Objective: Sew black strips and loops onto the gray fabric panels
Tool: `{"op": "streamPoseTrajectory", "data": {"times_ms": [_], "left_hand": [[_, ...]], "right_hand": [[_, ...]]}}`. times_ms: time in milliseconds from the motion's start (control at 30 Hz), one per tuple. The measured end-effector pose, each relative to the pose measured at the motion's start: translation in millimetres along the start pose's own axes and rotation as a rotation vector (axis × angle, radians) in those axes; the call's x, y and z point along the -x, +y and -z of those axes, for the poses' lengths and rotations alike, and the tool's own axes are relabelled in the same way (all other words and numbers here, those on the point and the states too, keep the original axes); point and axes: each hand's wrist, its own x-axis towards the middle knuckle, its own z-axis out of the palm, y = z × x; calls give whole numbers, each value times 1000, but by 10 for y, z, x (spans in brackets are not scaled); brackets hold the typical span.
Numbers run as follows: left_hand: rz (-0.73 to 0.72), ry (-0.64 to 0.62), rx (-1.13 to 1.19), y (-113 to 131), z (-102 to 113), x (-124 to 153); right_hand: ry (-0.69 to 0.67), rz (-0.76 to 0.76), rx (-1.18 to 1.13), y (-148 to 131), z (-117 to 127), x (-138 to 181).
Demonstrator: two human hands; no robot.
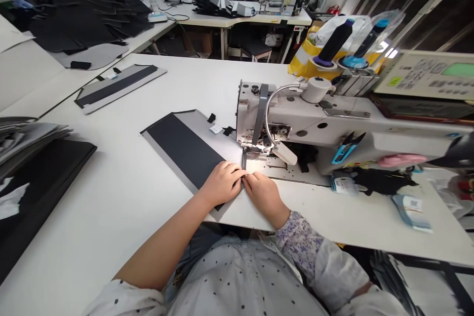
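A grey fabric panel (188, 123) with a wide black band lies slantwise on the white table, its right edge running under the head of the sewing machine (259, 113). My left hand (222, 182) rests over the panel's near right part, fingers curled at the edge. Close against it, my right hand (262, 195) pinches the same edge just in front of the needle area. The fingertips of both hands meet there and hide what lies between them. Two black tabs and a white label (216, 129) stick out along the panel's far side.
Another grey-and-black panel (122, 86) lies at the far left. Dark fabric pieces (44, 173) are stacked at the left edge. Blue thread snips (348, 148) hang on the machine, below thread cones (335, 42). A control panel (429, 74) stands at the right.
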Motion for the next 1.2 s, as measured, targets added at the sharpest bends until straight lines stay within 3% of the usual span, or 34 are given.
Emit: {"op": "streamPoseTrajectory", "data": {"times_ms": [433,600,733,1200], "left_hand": [[56,119,-8,-297,-66,-271],[98,199,-53,-449,-117,-452],[120,182,-96,-557,-151,-582],[160,249,-173,-603,-224,-650]], "right_hand": [[147,95,-50,150,-17,-347],[143,52,-70,201,-42,-532],[141,7,-103,235,-106,-632],[221,-48,-197,274,-153,-614]]}}
